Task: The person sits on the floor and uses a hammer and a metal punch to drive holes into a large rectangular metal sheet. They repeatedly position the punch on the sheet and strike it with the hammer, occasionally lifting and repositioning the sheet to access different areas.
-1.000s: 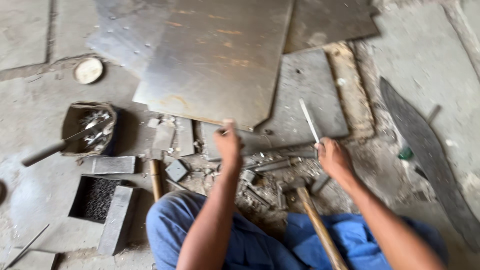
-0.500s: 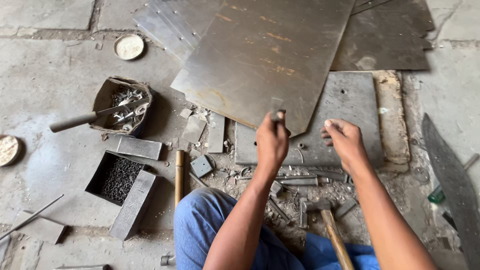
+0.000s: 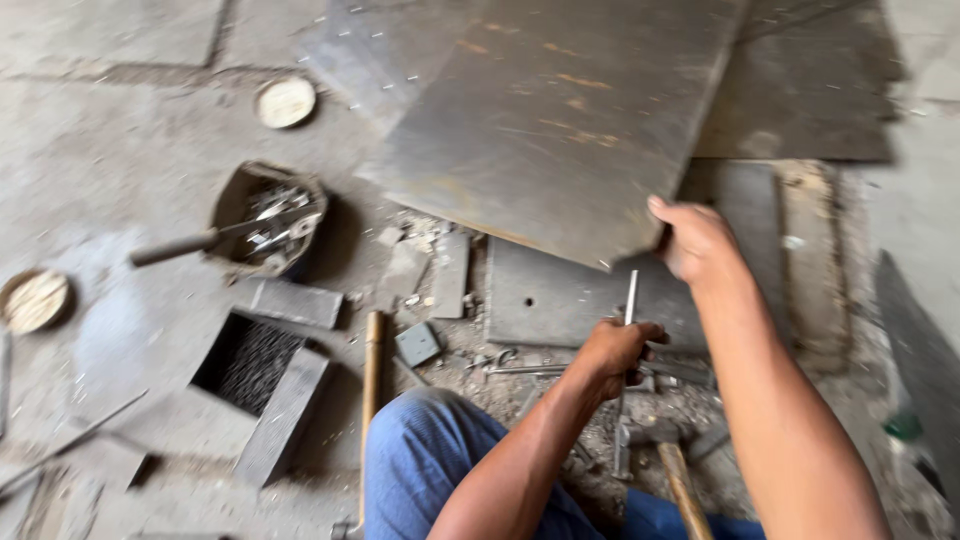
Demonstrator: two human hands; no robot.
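Left fingers (image 3: pixel 625 345) grip a rod (image 3: pixel 629 300), right fingers (image 3: pixel 672 225) a sheet (image 3: pixel 560 110); bowl (image 3: pixel 232 205) holds scraps (image 3: pixel 270 215).

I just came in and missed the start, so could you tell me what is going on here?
A person in blue trousers sits on the workshop floor. The right hand grips the near corner of a large metal sheet. The left hand holds a thin metal rod upright beside it. A hammer lies by the knees, and a bowl of metal bits sits to the left.
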